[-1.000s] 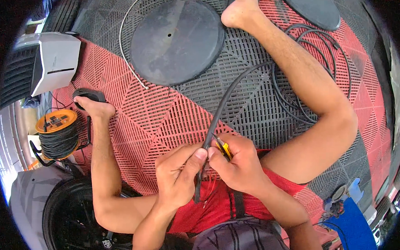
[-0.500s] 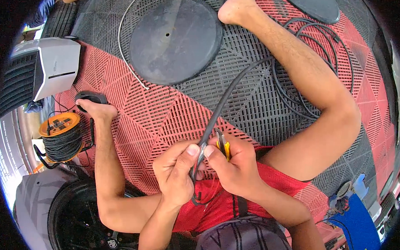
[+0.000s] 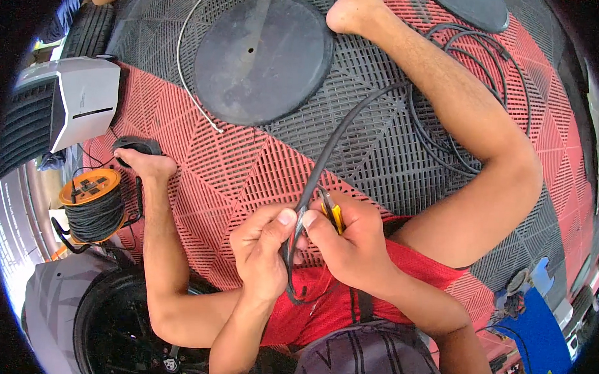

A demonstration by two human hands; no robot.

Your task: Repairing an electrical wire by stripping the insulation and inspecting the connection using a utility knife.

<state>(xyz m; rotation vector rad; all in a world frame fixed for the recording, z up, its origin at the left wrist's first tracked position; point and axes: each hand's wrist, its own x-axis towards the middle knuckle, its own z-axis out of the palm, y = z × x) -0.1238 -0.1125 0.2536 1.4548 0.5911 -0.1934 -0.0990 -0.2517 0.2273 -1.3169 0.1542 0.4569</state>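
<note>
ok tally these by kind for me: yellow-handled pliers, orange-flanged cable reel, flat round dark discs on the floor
Yellow-handled pliers: 1
Orange-flanged cable reel: 1
Flat round dark discs: 2
Total: 4

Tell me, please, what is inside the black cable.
Where split, the black cable shows pale material; its sheath, the left hand and the right hand cover the rest.

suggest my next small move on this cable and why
Probably ease the left hand away from the right hand to widen the opening in the black cable: both thumbs are at it, a pale inside shows between them, and the yellow-handled tool sits in the right hand.
</note>
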